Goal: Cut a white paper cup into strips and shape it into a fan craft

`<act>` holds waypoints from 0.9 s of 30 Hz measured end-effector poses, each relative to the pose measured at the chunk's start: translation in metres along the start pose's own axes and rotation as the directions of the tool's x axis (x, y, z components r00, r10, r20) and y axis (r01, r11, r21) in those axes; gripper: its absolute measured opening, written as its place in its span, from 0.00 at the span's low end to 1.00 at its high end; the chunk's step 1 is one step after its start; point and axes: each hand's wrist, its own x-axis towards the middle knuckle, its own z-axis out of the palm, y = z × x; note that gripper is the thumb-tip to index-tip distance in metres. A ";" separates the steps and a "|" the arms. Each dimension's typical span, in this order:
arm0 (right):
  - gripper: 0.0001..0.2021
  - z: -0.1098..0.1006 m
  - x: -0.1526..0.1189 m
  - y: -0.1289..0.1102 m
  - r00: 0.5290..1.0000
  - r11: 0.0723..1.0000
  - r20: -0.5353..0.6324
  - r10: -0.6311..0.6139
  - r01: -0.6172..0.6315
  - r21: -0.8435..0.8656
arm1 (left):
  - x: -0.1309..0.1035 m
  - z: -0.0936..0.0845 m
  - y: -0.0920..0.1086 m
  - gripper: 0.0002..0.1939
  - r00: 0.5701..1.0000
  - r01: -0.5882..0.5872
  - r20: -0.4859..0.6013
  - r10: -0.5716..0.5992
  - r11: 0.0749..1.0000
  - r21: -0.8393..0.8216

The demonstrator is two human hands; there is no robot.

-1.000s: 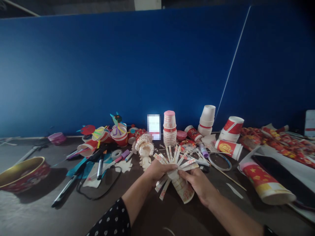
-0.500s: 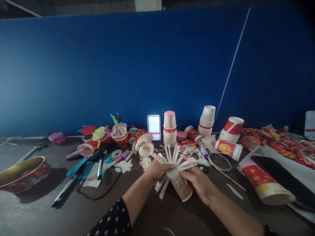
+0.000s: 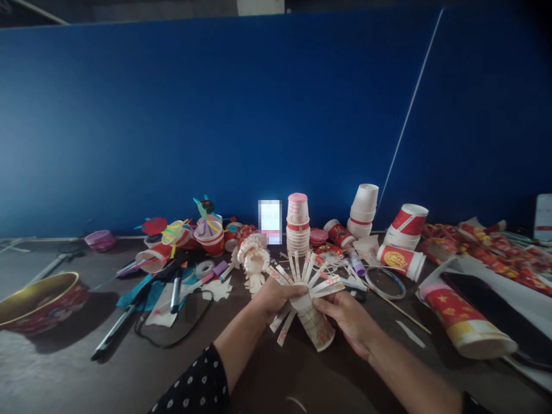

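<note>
Hands: both bare hands met at the lower centre of the frame, each grasping the same cut cup.
Left hand (image 3: 271, 298): it came in from the lower left, below a dotted sleeve (image 3: 196, 382), and pinched the cup with its thumb on the pale disc at the middle.
Right hand (image 3: 347, 319): it reached in from the lower right and gripped the cup's right side between thumb and fingers.
Cut cup (image 3: 304, 302): it sat between the hands, its narrow printed strips fanned out above and to the lower left; a wide curved section slanted down to the right.
Behind the hands: a cup stack (image 3: 298, 230) with a pink top stood upright near the centre, to the right of a bright, blurred screen (image 3: 269, 221).
Left of the frame: a gold-lined bowl (image 3: 52, 310), a pen (image 3: 114, 333), a black cord (image 3: 172, 348) and a tape roll (image 3: 204, 269) lay on the dark table (image 3: 241, 379).
Right of the frame: a thin stick (image 3: 414, 319) lay near a red-and-yellow cup (image 3: 470, 325), which was on its side beside a phone (image 3: 500, 313).
Background: a blue panel (image 3: 233, 115) filled the upper frame.
</note>
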 end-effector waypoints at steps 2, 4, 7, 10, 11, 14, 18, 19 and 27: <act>0.15 0.002 -0.001 -0.002 1.000 1.000 -0.023 -0.010 0.010 -0.003 | 0.000 0.000 0.000 0.23 1.000 -0.004 0.016 0.004 1.000 0.001; 0.14 0.007 -0.003 -0.006 0.998 1.000 -0.059 -0.023 0.022 -0.013 | 0.000 0.000 0.000 0.24 1.000 -0.008 0.024 0.008 1.000 0.003; 0.13 0.014 -0.005 -0.009 0.992 0.998 -0.111 -0.055 0.051 -0.042 | 0.001 0.000 -0.003 0.23 0.999 -0.038 0.025 0.037 0.998 0.042; 0.13 0.017 -0.005 -0.006 0.984 0.994 -0.154 -0.086 0.074 -0.077 | 0.002 0.001 -0.004 0.22 0.998 -0.064 0.019 0.062 0.993 0.101; 0.13 0.017 -0.004 -0.004 0.982 0.993 -0.163 -0.096 0.083 -0.090 | 0.002 0.002 -0.004 0.21 0.998 -0.065 0.014 0.064 0.991 0.118; 0.12 0.016 -0.003 0.000 0.980 0.988 -0.169 -0.106 0.084 -0.130 | -0.001 0.003 0.000 0.20 0.997 -0.073 0.012 0.073 0.989 0.131; 0.10 0.012 -0.002 0.000 0.978 0.991 -0.203 -0.044 0.017 -0.130 | -0.004 -0.001 0.010 0.20 0.988 -0.066 0.144 0.051 0.992 0.103; 0.10 0.011 -0.002 0.000 0.975 0.993 -0.218 -0.032 0.006 -0.119 | -0.004 -0.003 0.012 0.20 0.981 -0.051 0.189 0.031 0.993 0.103; 0.11 0.002 -0.002 0.000 0.970 0.999 -0.244 0.009 -0.020 -0.044 | -0.001 -0.013 0.014 0.20 0.971 0.023 0.234 -0.055 0.991 0.135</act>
